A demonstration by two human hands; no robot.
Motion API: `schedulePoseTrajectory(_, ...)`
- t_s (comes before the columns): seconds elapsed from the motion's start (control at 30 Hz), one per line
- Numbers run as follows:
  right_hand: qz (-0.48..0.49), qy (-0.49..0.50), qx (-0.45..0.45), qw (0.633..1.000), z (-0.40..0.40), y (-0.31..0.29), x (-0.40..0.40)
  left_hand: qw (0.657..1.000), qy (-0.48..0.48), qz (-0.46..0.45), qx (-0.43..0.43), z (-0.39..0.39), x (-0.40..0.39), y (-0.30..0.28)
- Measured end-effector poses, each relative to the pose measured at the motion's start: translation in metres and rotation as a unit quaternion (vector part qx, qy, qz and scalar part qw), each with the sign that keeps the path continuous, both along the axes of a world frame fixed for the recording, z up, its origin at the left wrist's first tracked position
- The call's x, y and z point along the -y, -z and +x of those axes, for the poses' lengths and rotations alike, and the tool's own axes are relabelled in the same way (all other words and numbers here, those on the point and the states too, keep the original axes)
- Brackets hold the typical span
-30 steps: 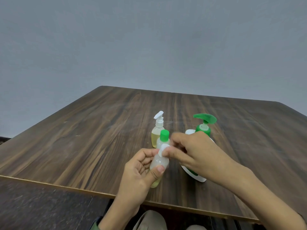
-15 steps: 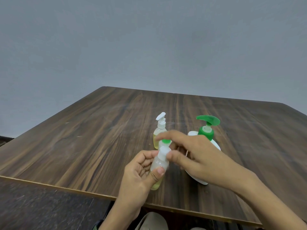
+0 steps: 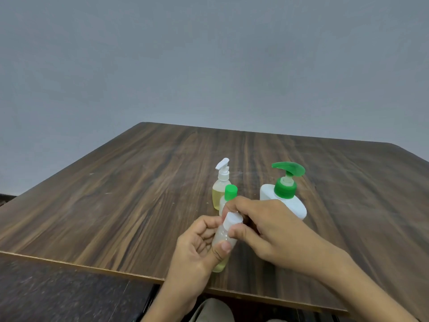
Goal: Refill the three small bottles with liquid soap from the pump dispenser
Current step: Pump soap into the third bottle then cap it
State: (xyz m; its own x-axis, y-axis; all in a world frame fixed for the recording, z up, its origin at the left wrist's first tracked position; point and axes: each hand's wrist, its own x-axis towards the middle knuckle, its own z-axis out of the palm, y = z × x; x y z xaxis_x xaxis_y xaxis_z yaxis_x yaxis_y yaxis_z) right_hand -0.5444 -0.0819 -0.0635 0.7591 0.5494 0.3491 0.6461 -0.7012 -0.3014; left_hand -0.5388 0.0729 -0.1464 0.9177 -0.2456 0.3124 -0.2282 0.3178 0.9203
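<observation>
My left hand (image 3: 197, 249): it holds the little clear bottle (image 3: 223, 242) over the near edge of the table (image 3: 116, 205), fingers and thumb curled round it.
My right hand (image 3: 267, 226): its fingers pinch the white cap (image 3: 232, 220) on top of that bottle.
Soap pump (image 3: 284, 196): white with a green top, standing behind my right hand.
Other bottles: the green-cap bottle (image 3: 229, 194) and the white-pump bottle (image 3: 221, 184) stand close together, just left of the soap pump.

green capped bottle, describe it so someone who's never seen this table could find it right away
On the dark wooden table, look just left of the large white pump dispenser with its green pump. Two small bottles stand there; the green capped bottle is the nearer one, partly behind the right hand. Its plain round green cap sets it apart from the white-pump bottle behind.
</observation>
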Motion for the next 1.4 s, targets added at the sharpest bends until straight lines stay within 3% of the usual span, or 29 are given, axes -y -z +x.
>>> schedulePoseTrajectory(0.2, 0.026, 0.048, 0.051, 0.997, -0.005, 0.008, -0.004, 1.000, -0.009, -0.029, -0.003, 0.002, 0.006, 0.001)
schedulePoseTrajectory(0.43, 0.128, 0.086, 0.021, 0.988, -0.018, 0.023, -0.004, 0.998, -0.014, -0.065, -0.012, 0.006, 0.013, 0.001)
schedulePoseTrajectory(0.53, 0.198, 0.137, 0.093, 0.966, -0.029, 0.035, 0.003, 0.998, -0.028, -0.064, -0.012, 0.009, 0.018, 0.005)
schedulePoseTrajectory(0.63, 0.273, 0.195, 0.202, 0.920, -0.037, 0.048, 0.015, 0.998, -0.041, -0.055, -0.004, 0.009, 0.026, 0.009)
schedulePoseTrajectory(0.7, 0.298, 0.236, 0.229, 0.896, -0.041, 0.056, 0.023, 0.998, -0.046, -0.050, -0.003, 0.010, 0.032, 0.010)
schedulePoseTrajectory(0.83, 0.329, 0.309, 0.184, 0.873, -0.039, 0.071, 0.036, 0.999, -0.035, -0.025, -0.009, 0.012, 0.041, 0.013)
schedulePoseTrajectory(1.0, 0.302, 0.340, 0.093, 0.886, -0.030, 0.081, 0.041, 1.000, -0.012, 0.029, -0.005, 0.011, 0.049, 0.013)
schedulePoseTrajectory(1.2, 0.300, 0.341, 0.030, 0.891, -0.019, 0.081, 0.041, 0.999, 0.008, 0.045, 0.002, 0.009, 0.042, 0.007)
schedulePoseTrajectory(1.4, 0.311, 0.298, -0.022, 0.902, -0.007, 0.076, 0.053, 0.993, -0.053, 0.090, 0.059, 0.025, 0.031, -0.027)
